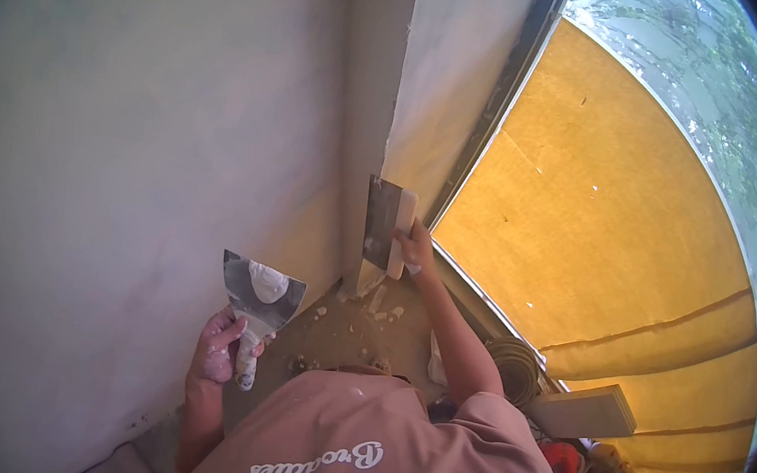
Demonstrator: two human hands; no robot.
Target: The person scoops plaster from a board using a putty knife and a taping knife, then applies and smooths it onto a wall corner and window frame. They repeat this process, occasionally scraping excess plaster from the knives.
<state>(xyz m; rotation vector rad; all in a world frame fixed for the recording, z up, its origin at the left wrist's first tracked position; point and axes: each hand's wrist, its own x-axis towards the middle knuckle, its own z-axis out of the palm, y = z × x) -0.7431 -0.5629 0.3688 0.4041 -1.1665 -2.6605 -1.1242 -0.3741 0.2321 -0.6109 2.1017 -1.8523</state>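
Two hands, two blades at a wall corner

In the head view there are two bare hands, two blade tools and one main lump of white paste. The left hand (217,356) is clamped around the handle of a putty knife (254,324), fingers and thumb wrapped on it with no free gap. The blade points to the far side, above the fist, and carries the lump of paste (268,284) on its face. White smears mark this hand.

The right hand (416,247) grips one wide scraper (384,223) by its pale handle, thumb and fingers pressed together on it. The scraper lies to the left of that hand, its metal blade toward the corner edge (402,64); it appears to rest against this edge, though the angle makes contact hard to confirm. The putty knife is nearer and further left, well apart from the scraper.

One broad pale wall (146,153) fills the left side. On the right, one large orange sheet (618,204) covers much of a window. Below the sheet, on the near right, are one coiled roll (513,369) and one pale block (585,412) just beside it, then one red object (563,465). White spots dot the floor (345,329) between the arms. The shirt (425,449) at the near edge bears one line of white lettering.
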